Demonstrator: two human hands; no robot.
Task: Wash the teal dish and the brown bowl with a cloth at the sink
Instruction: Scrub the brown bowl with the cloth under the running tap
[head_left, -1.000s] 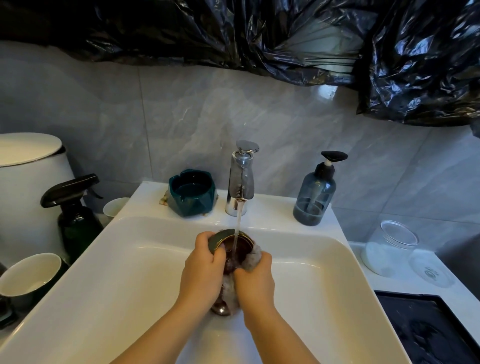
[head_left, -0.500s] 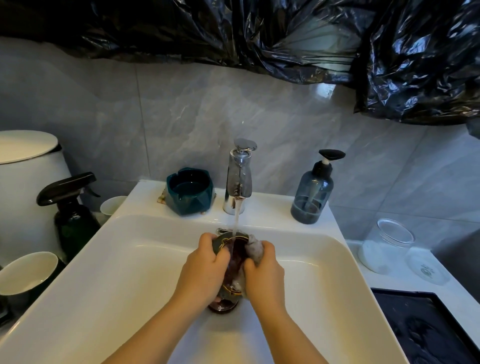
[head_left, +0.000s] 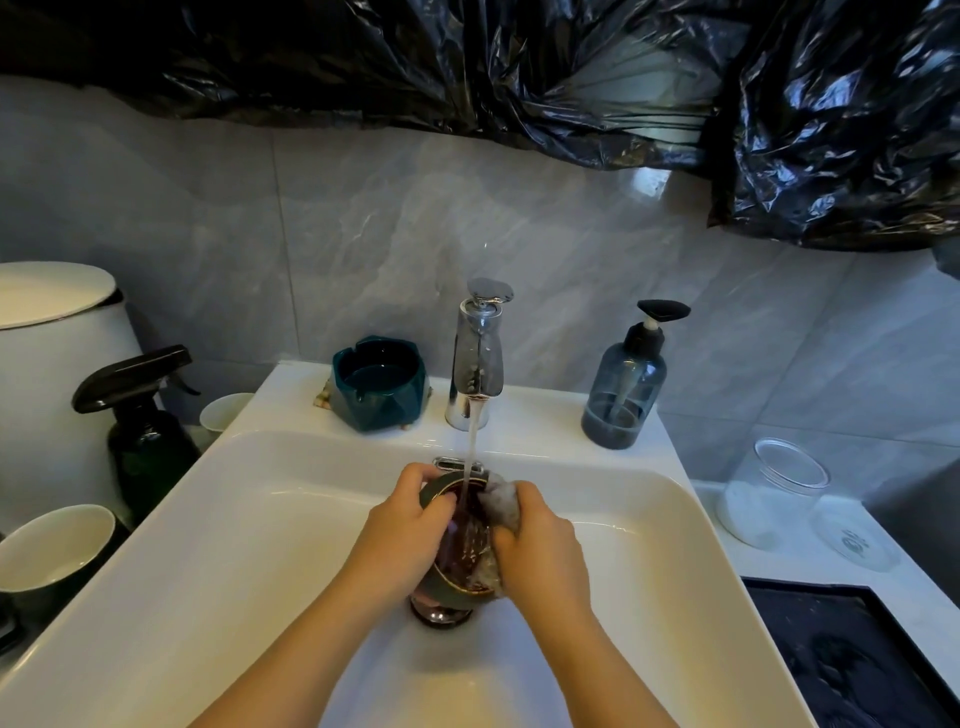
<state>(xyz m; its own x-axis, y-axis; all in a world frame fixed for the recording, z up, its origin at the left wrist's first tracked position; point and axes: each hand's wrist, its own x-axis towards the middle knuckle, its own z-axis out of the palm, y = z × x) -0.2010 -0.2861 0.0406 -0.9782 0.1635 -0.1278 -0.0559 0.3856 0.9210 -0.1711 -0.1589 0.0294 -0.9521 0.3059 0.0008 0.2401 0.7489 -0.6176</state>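
The brown bowl is held tilted over the middle of the white sink, under the water running from the chrome tap. My left hand grips its left rim. My right hand presses a grey cloth against its right side and inside. The teal dish stands on the sink's back ledge, left of the tap, apart from both hands.
A blue soap pump bottle stands right of the tap. A dark spray bottle, a white bin and two cups are to the left. A glass jar and a black tray sit on the right counter.
Both hands have shifted slightly around the bowl, which has turned in them under the running water; the cloth has moved along its right rim.
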